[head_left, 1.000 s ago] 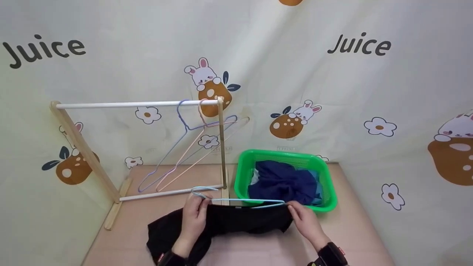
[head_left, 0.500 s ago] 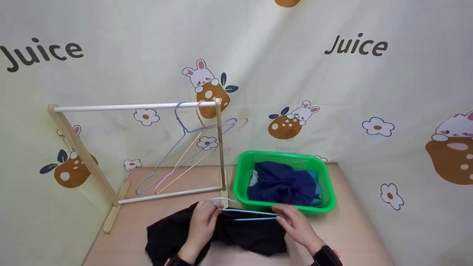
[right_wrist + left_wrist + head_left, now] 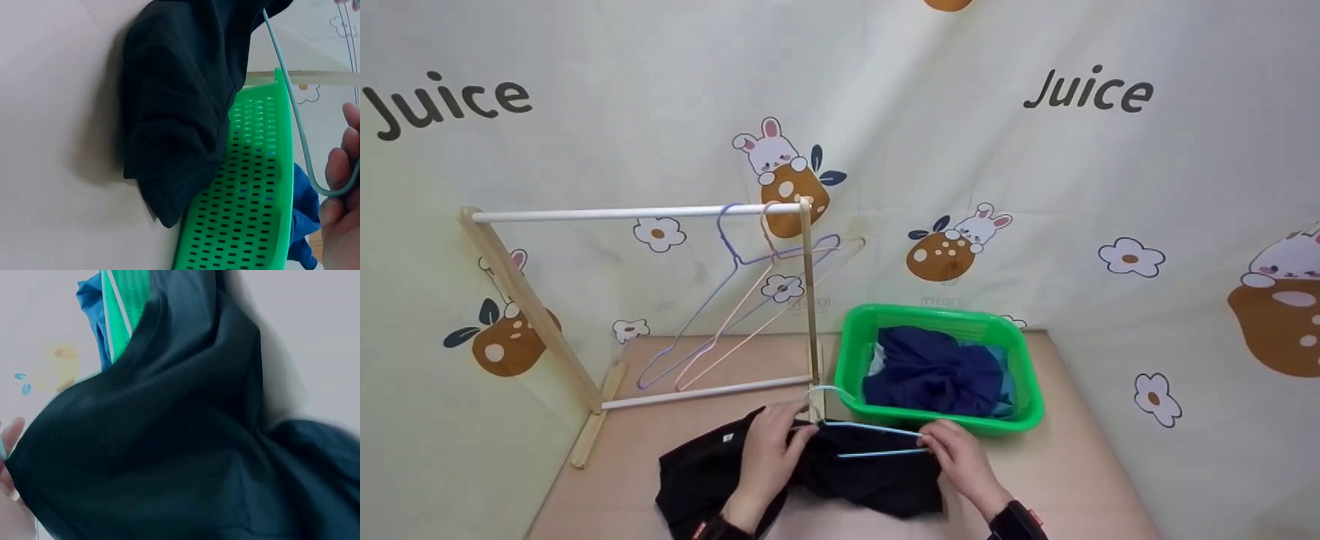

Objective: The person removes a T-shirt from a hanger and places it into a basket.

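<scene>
A light blue clothes hanger (image 3: 877, 429) lies crosswise between my hands, its hook up by the left one. My left hand (image 3: 771, 450) pinches it near the neck, along with the top edge of a black garment (image 3: 877, 480). In the left wrist view the fingertips (image 3: 12, 433) grip that dark edge. My right hand (image 3: 964, 459) pinches the hanger's rounded right end; in the right wrist view the fingers (image 3: 339, 167) hold only that bend, apart from the cloth. The garment hangs below the hanger and spreads leftward under my left forearm, a small white label showing.
A green basket (image 3: 1031, 375) with dark blue clothes (image 3: 937, 375) stands just beyond my right hand. Left of it rises a wooden rack with a white rail (image 3: 607, 214), bearing a purple hanger (image 3: 699, 309) and a pink hanger (image 3: 733, 318). Printed curtains surround the table (image 3: 1065, 450).
Both hands came nearer each other, the left shifting right. My right hand left the garment's edge and holds just the hanger's end. The cloth's right part dropped lower, and a white label came into sight.
</scene>
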Demonstrator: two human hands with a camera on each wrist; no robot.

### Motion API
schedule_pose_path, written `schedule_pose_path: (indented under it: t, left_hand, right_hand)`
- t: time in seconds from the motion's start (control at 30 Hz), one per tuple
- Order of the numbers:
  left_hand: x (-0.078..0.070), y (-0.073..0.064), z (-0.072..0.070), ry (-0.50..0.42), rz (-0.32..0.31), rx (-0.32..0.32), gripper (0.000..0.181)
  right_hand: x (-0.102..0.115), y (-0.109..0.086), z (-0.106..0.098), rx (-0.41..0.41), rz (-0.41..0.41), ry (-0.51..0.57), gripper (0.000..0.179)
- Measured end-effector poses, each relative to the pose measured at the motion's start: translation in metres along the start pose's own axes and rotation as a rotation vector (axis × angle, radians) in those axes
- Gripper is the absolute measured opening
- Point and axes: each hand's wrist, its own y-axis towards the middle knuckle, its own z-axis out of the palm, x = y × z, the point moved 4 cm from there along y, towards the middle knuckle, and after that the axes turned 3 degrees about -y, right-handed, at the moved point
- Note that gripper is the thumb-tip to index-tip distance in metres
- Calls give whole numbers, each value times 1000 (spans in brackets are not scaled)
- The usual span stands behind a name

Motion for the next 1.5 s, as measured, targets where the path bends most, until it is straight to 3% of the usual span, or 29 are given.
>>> schedule_pose_path:
  t: [0.07, 0.23, 0.5, 0.83, 1.2, 1.37, 1.5]
  left_hand:
    - [5, -3, -3, 51, -14, 8, 31]
    - [14, -10, -9, 124, 10, 23, 15]
    - [22, -16, -13, 125, 10, 34, 12]
    - [40, -27, -13, 152, -88, 35, 11]
    - [60, -37, -16, 153, -279, 83, 5]
    - [62, -38, -14, 140, -325, 99, 16]
    - [55, -34, -16, 127, -271, 55, 37]
  right_hand:
    - [-3, -1, -4, -10, 35, 19, 15]
    - [-10, -2, -15, -44, 77, 15, 14]
    - [-20, 0, -35, -145, 10, -41, 22]
    - [-41, -7, -67, -210, 36, -18, 27]
    - [-54, -17, -89, -205, 159, -53, 25]
    - [-53, -17, -90, -217, 151, -40, 25]
    - [-49, -16, -87, -218, 121, -18, 24]
